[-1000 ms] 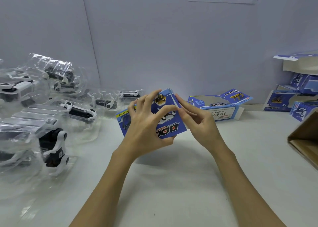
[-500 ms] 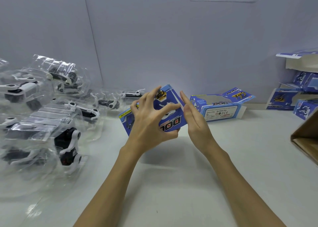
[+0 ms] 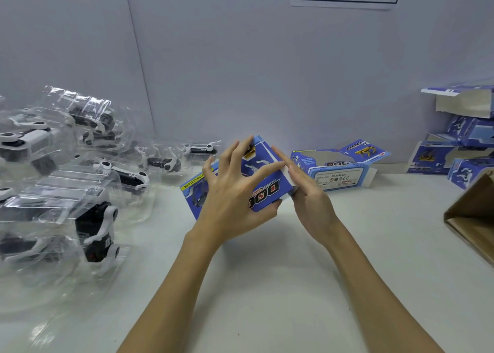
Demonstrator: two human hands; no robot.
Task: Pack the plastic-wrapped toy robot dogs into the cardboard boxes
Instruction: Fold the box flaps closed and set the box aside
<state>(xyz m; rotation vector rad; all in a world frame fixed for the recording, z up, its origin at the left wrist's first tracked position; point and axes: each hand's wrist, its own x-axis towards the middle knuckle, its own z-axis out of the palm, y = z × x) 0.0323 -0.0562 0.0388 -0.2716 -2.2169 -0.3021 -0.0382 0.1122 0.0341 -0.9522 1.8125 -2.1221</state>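
Over the middle of the white table (image 3: 267,285) the left hand (image 3: 232,192) grips a blue DOG box (image 3: 267,189) with fingers spread and curled around it, right hand (image 3: 307,192) pressing straight fingers on its end flap, wrapped robot dogs (image 3: 66,178) piled left

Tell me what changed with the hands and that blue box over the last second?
The right hand let go of the blue box's top and shifted to its right end, straight fingers now pressing the white flap there. The left hand kept gripping the box, which hardly moved. The wrapped toy dogs and the open box behind stayed put.
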